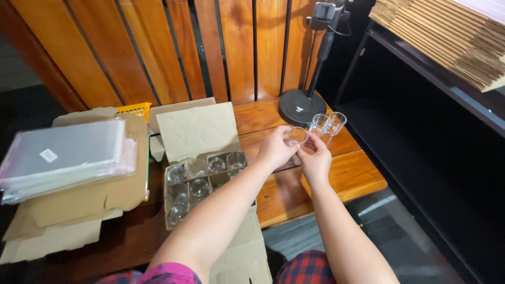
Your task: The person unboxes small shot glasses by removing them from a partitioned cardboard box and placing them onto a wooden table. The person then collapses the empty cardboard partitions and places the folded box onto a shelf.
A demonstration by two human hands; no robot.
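Note:
A small clear glass [297,136] is held up between both hands above the wooden table [363,176]. My left hand [274,148] grips its left side and my right hand [315,158] holds its right side and bottom. Just behind stand two more clear glasses [319,124] [336,123] side by side on the table. To the left, an open cardboard box [197,131] with divider cells holds several identical glasses [200,179].
A black stand with a round base [301,107] rises at the table's back. A stack of clear plastic bags [63,158] lies on flattened cardboard at left. A dark shelf unit [421,131] carrying folded cardboard [452,37] stands at right. Wooden slats form the back wall.

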